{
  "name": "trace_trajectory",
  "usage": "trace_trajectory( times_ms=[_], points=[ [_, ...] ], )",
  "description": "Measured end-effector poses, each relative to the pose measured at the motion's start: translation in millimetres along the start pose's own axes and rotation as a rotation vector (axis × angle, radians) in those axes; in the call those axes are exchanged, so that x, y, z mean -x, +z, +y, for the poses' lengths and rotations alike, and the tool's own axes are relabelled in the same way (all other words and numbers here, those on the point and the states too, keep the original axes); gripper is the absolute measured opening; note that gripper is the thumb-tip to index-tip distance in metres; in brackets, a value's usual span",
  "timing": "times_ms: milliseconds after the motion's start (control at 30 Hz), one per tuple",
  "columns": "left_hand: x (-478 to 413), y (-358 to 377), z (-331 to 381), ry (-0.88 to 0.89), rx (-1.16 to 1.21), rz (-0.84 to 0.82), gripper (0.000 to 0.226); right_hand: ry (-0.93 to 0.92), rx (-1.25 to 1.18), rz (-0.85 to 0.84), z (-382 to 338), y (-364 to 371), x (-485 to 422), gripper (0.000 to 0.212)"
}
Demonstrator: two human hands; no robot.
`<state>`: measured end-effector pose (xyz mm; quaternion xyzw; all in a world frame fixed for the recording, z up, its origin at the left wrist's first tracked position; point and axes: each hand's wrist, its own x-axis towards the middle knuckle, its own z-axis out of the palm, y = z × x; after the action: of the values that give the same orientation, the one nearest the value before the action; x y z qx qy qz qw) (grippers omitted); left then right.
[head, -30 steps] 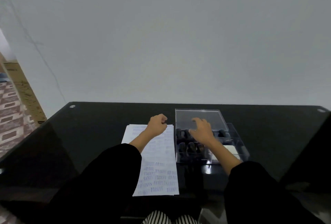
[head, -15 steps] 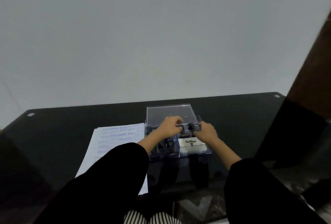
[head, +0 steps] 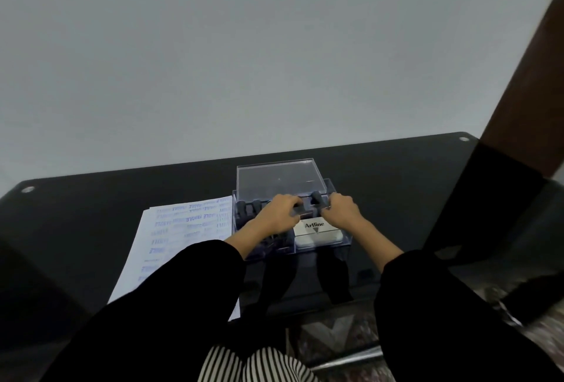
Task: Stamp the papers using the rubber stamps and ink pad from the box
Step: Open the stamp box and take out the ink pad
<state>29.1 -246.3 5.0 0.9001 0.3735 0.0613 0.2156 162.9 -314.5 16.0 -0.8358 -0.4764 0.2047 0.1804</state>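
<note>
A clear plastic box [head: 341,239] stands mid-table with its lid [head: 279,178] raised at the back. Dark rubber stamps [head: 248,207] sit in its left half, and a white Artline ink pad [head: 317,233] lies at its front right. My left hand [head: 274,213] is inside the box, fingers curled round a dark stamp [head: 297,208]. My right hand [head: 343,212] is beside it, fingers curled on another dark stamp [head: 317,198]. The stamped papers [head: 183,229] lie left of the box, partly under my left sleeve.
The black glass table [head: 91,213] ends at a grey wall behind. A brown upright [head: 525,82] rises at the right. My black sleeves cover the near table edge, with patterned floor below.
My left hand left the papers and went into the box beside my right hand. Both hands closed on stamps. The view swung right, so the box now sits in the centre.
</note>
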Motion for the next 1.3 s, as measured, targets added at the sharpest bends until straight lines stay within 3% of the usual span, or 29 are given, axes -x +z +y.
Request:
trace_trajectory(
  times_ms=[100,500,667,867,1200,1300],
  points=[
    [-2.3,1.9,-3.1,-0.026,0.003,-0.017,0.043,-0.004,0.066,-0.003,-0.3,2.2,0.1,0.037],
    [-0.4,-5.2,-3.1,-0.049,-0.038,-0.254,0.07,-0.03,0.319,-0.052,-9.3,9.3,2.1,0.042],
    [3.2,-10.8,-8.2,0.006,-0.105,-0.333,0.096,-0.031,0.371,-0.082,-9.2,14.4,1.6,0.038],
    [2.3,-3.2,-14.7,0.099,-0.2,-0.268,0.102,-0.014,0.388,-0.12,-11.4,19.3,0.8,0.042],
    [-0.4,0.5,-16.0,0.097,-0.225,-0.224,0.099,0.032,0.368,-0.257,-15.8,12.6,-6.4,0.046],
    [0.4,-0.5,-15.2,0.096,-0.23,-0.218,0.098,0.004,0.365,-0.228,-24.4,5.9,-7.7,0.05]
  ],
)
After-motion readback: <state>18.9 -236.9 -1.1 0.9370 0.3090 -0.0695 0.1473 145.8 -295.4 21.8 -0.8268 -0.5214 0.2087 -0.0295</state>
